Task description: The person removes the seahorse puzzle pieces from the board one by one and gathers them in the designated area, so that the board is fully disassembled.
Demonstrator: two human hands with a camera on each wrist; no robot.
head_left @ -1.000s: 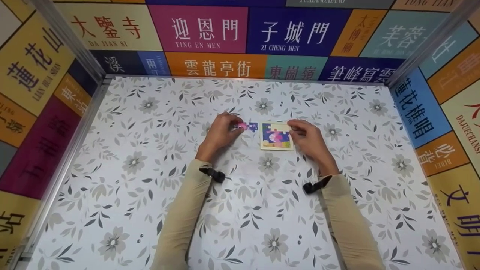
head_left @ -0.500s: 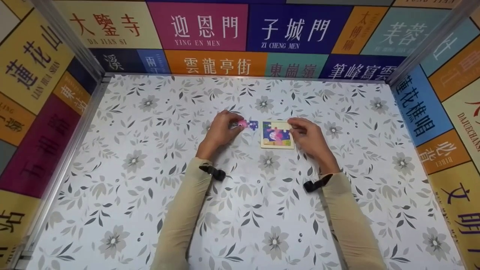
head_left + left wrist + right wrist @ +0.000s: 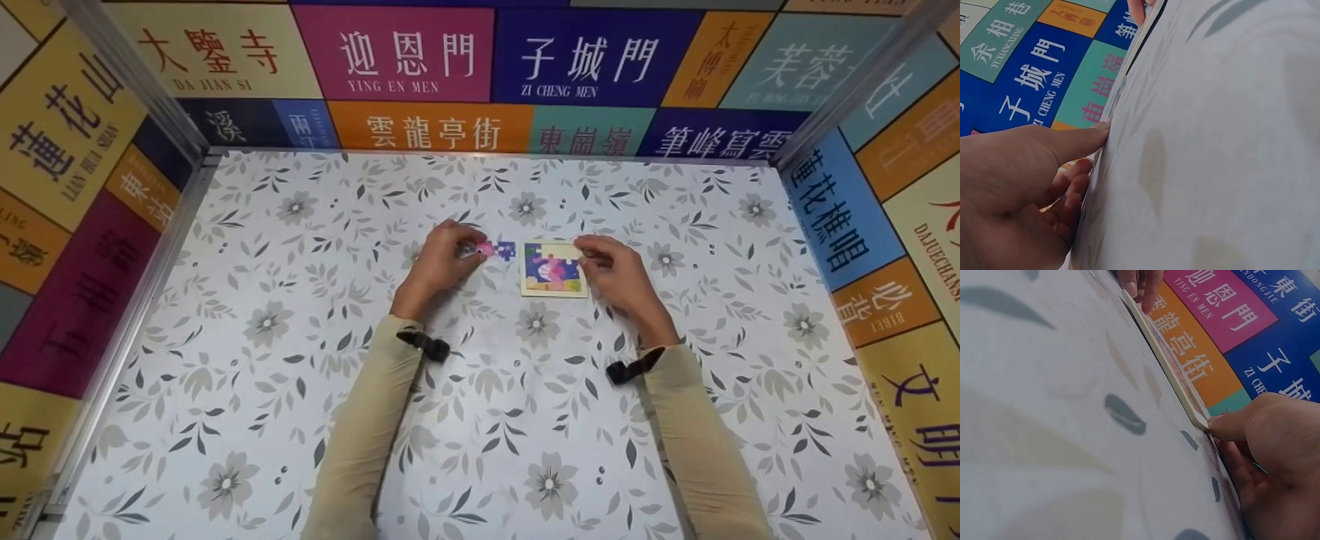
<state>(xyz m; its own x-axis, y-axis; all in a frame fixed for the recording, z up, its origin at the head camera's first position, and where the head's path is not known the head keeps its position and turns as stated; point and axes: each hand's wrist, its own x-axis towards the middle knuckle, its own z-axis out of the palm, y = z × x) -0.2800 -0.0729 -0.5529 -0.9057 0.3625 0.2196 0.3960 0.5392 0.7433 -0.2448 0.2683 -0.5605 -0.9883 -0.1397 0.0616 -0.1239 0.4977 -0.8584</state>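
A small square jigsaw board (image 3: 553, 295) with a pale frame lies flat on the table. It holds a pink figure on blue, and a cream patch shows bare at its upper right. My right hand (image 3: 621, 279) grips the board's right edge by the upper corner; in the right wrist view the thumb (image 3: 1230, 424) sits on that corner. Left of the board, my left hand (image 3: 441, 262) pinches a pink and purple jigsaw piece (image 3: 504, 250). Fingers partly cover it, so I cannot tell whether it is one piece or two joined. The left wrist view hides it.
White floral cloth (image 3: 480, 420) covers the table. Panels with Chinese lettering (image 3: 420, 56) wall in the back and both sides, with metal rails (image 3: 135, 300) along the edges. Black camera straps (image 3: 426, 345) sit on both wrists.
Both hands and the board stay almost in place. The purple end of the piece by my left hand has shifted very slightly.
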